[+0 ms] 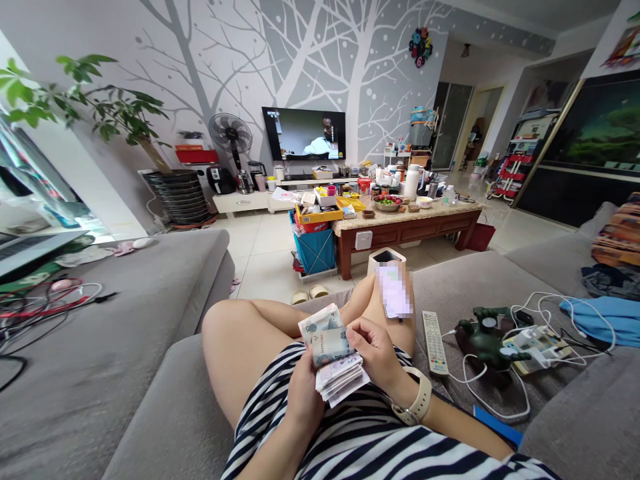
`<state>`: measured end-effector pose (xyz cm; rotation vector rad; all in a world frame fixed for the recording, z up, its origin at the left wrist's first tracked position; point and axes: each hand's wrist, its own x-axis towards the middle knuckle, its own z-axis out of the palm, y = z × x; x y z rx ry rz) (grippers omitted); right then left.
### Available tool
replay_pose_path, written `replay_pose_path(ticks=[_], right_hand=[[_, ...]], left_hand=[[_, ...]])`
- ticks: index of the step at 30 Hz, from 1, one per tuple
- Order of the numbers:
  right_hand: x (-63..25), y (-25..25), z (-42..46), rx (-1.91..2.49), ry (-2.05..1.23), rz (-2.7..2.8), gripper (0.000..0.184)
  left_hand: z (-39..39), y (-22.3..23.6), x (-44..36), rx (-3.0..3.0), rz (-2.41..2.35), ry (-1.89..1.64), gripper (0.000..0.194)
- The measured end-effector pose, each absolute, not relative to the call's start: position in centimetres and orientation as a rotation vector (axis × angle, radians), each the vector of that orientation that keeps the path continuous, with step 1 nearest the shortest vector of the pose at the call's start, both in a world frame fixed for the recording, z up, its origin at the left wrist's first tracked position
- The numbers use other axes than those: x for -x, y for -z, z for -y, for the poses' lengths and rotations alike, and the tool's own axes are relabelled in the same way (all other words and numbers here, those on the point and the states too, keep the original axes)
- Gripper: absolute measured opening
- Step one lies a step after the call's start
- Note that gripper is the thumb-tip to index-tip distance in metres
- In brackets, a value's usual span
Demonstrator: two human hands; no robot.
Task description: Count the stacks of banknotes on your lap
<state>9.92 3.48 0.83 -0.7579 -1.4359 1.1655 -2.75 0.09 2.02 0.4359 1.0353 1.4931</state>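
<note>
A folded stack of banknotes point(343, 379) lies between my two hands above my lap. My left hand point(304, 387) wraps round its left side, the thumb pressed on the notes. With fingers pinched at the upper right edge, my right hand point(373, 350) grips a greyish note point(324, 343) folded over the stack. Purplish-white notes fan out below it. A cream watch point(417, 399) is on my right wrist. On my leg, beyond the hands, lies a phone point(394, 290), its screen blurred out.
Right of my leg, a remote control point(435, 342) lies on the grey sofa point(465, 283), near a dark green figure point(487, 340) and a power strip point(537, 348) with tangled white cables. Ahead stands a cluttered coffee table point(410, 227). Cables and a laptop point(37, 252) are at the left.
</note>
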Motion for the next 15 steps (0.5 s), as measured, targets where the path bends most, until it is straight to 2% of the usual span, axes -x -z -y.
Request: replay_pose_path(ticks=[15], right_hand=[[-9.96,-0.94,-3.51,0.739,-1.171,1.441,0.026]], left_hand=[[-0.17,-1.26,3.16,-0.472,-1.124,-1.535,0.018]])
